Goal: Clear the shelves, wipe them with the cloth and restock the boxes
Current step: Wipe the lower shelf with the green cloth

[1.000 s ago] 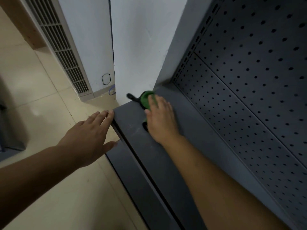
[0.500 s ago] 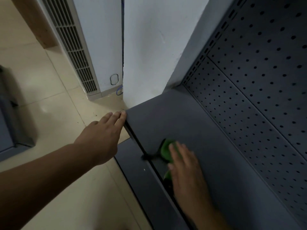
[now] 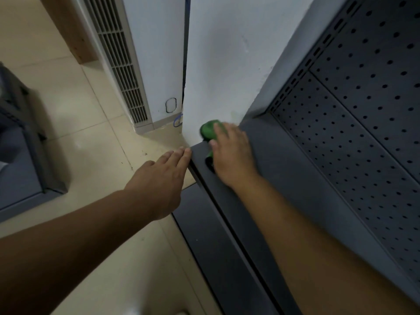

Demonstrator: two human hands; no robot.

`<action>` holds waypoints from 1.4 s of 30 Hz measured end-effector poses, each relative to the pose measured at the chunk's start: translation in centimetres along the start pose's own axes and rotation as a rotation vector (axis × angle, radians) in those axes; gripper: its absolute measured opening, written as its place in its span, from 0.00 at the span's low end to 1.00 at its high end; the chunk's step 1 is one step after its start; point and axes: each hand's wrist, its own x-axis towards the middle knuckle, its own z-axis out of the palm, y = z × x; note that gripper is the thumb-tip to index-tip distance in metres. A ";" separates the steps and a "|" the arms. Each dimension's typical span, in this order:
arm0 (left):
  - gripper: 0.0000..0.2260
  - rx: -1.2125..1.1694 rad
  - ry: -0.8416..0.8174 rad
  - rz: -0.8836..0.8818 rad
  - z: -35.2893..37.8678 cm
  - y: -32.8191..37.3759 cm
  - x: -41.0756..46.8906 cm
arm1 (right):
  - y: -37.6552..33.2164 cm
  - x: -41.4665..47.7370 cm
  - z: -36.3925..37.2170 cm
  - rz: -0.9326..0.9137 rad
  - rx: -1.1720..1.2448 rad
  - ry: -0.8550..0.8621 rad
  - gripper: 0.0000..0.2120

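A dark grey metal shelf (image 3: 284, 178) runs from the white wall toward me, with a perforated back panel (image 3: 363, 133) on its right. My right hand (image 3: 231, 155) lies flat on the shelf's far left corner, pressing a green cloth (image 3: 208, 129) that sticks out past the fingertips against the wall. My left hand (image 3: 159, 183) is flat with fingers together, its fingertips touching the shelf's front left corner. No boxes are in view.
A lower shelf ledge (image 3: 216, 246) juts out below the wiped shelf. A white unit with a vent grille (image 3: 120, 60) stands at the wall behind. A dark grey shelf unit (image 3: 22, 155) stands on the beige tiled floor at the left.
My right hand slid the green cloth from the shelf's front edge back to the far left corner by the wall. My left hand stayed at the shelf's corner.
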 end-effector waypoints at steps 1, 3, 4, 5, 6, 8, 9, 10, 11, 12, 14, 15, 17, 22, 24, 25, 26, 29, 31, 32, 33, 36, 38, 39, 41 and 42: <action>0.40 -0.003 -0.004 -0.007 -0.1 0.1 -0.1 | -1.3 -1.6 0.4 -0.031 0.019 -0.009 0.25; 0.39 -0.016 -0.003 -0.025 -0.3 0.2 0.0 | -3.0 -4.8 0.8 -0.070 0.055 -0.027 0.26; 0.38 -0.031 0.004 -0.036 -0.5 0.3 0.0 | -3.4 -6.4 0.9 -0.085 0.071 -0.032 0.26; 0.37 -0.051 0.018 -0.051 -0.7 0.4 0.1 | -3.7 -7.9 1.0 -0.101 0.082 -0.030 0.27; 0.37 -0.078 0.038 -0.073 -0.9 0.4 0.0 | -3.9 -9.4 1.2 -0.120 0.084 -0.019 0.27; 0.37 -0.138 0.076 -0.118 -1.3 0.2 -0.1 | -3.4 -11.9 1.6 -0.162 0.067 0.009 0.25; 0.37 -0.155 0.090 -0.125 -1.4 0.1 -0.3 | -2.9 -12.9 1.9 -0.180 0.057 0.022 0.25; 0.38 -0.160 0.103 -0.115 -1.5 0.0 -0.3 | -2.2 -13.9 2.0 -0.193 0.047 0.034 0.27; 0.39 -0.152 0.113 -0.090 -1.5 -0.1 -0.4 | -1.6 -14.8 2.0 -0.202 0.039 0.041 0.30; 0.40 -0.133 0.116 -0.054 -1.4 -0.1 -0.4 | -1.1 -15.7 1.9 -0.203 0.039 0.045 0.33; 0.40 -0.077 0.102 0.024 -1.3 0.2 -0.2 | 0.0 -17.7 1.8 -0.197 0.055 0.058 0.36; 0.39 -0.046 0.089 0.055 -1.1 0.5 -0.1 | 0.6 -18.8 1.8 -0.199 0.063 0.073 0.36; 0.37 0.014 0.066 0.092 -0.9 1.0 0.1 | 1.7 -21.3 1.9 -0.212 0.077 0.119 0.32; 0.35 0.073 0.047 0.100 -0.9 1.4 0.4 | 4.7 -26.7 1.8 -0.154 0.046 0.240 0.19; 0.34 0.080 0.034 0.104 -1.0 1.5 0.5 | 6.6 -27.9 1.8 -0.116 0.006 0.263 0.21; 0.34 0.080 0.028 0.105 -1.0 1.6 0.5 | 7.6 -28.3 1.7 -0.064 0.010 0.268 0.21; 0.34 0.082 0.025 0.107 -1.1 1.6 0.5 | 8.6 -28.5 1.4 0.011 0.028 0.270 0.23; 0.35 0.090 0.024 0.112 -1.2 1.6 0.6 | 10.9 -27.4 0.4 0.258 0.073 0.281 0.28; 0.34 0.089 0.028 0.113 -1.2 1.6 0.8 | 11.5 -25.0 -0.2 0.376 0.083 0.236 0.26; 0.34 0.085 0.029 0.112 -1.2 1.6 0.9 | 11.4 -23.4 -0.4 0.411 0.063 0.221 0.25; 0.34 0.081 0.029 0.109 -1.2 1.6 0.9 | 10.9 -21.7 -0.6 0.431 0.036 0.212 0.25; 0.34 0.087 0.036 0.102 -1.1 1.5 0.9 | 7.9 -18.2 -0.6 0.400 0.020 0.170 0.28; 0.33 0.096 0.040 0.101 -1.3 1.6 1.0 | 5.3 -18.2 -0.4 0.293 0.026 0.114 0.29; 0.33 0.099 0.039 0.101 -1.4 1.6 1.0 | 4.1 -18.9 -0.2 0.232 0.023 0.068 0.31; 0.33 0.114 0.033 0.104 -1.5 1.8 1.0 | 2.5 -21.2 0.2 0.114 0.010 -0.008 0.33; 0.33 0.120 0.029 0.109 -1.4 1.8 1.0 | 2.3 -22.6 0.4 0.069 0.002 -0.029 0.34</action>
